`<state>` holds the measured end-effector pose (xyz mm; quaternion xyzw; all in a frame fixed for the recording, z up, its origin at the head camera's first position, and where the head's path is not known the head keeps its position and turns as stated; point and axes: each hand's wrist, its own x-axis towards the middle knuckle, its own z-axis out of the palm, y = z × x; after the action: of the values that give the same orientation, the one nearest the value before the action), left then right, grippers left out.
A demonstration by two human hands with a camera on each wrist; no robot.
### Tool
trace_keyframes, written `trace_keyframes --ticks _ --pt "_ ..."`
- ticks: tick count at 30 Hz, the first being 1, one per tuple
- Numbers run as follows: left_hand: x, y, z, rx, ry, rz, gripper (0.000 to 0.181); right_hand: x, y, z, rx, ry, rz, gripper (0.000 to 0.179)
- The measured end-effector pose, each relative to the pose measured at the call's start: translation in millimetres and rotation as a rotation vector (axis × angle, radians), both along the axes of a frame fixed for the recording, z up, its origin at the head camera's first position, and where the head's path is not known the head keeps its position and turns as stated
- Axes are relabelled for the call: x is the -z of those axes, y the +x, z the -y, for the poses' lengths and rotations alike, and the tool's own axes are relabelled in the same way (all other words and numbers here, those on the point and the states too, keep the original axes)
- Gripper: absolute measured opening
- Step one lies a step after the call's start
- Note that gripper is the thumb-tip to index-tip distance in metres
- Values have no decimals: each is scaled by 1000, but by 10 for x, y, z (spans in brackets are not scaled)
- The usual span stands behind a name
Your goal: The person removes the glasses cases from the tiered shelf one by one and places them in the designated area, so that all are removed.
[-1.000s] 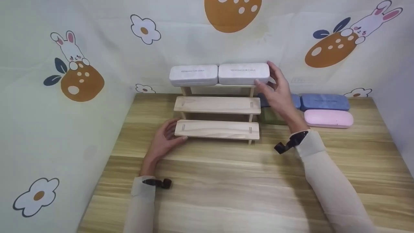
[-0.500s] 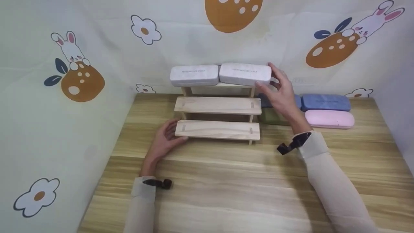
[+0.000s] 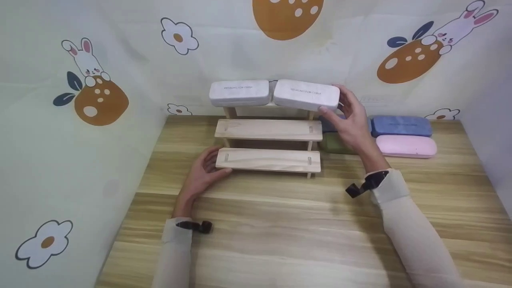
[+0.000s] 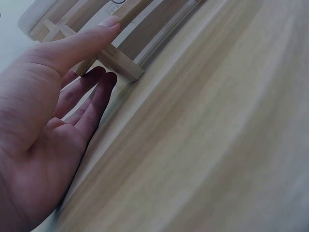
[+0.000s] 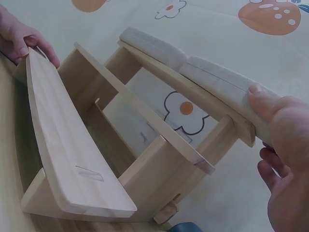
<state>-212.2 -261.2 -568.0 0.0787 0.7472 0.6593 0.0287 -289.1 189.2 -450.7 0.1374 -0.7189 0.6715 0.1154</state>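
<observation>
White glasses case [image 3: 306,94], head view: pinched by the right hand [image 3: 353,124], askew atop a wooden three-step stand [image 3: 268,130] beside a matching case [image 3: 239,93]. Left wrist: the left hand [image 4: 36,106] grips the stand's lower end, presumably steadying it. Right wrist: the end-on grasp apparently controls the case's angle.

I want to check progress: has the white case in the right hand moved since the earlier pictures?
Yes. Against the wooden stand in the head view, the white case in the right hand has shifted rightward, its right end now lower.
</observation>
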Motion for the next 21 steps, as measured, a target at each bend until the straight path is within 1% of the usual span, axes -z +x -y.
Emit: trace_keyframes --ticks 6,14,21 --pt "10 2 11 -14 -22 4 89 73 53 -84 0 33 -19 71" --pt "4 -5 14 -11 -31 -2 87 110 178 -161 16 60 -5 75" --pt "2 1 0 -7 -20 -10 86 155 265 -209 28 -15 -48 73"
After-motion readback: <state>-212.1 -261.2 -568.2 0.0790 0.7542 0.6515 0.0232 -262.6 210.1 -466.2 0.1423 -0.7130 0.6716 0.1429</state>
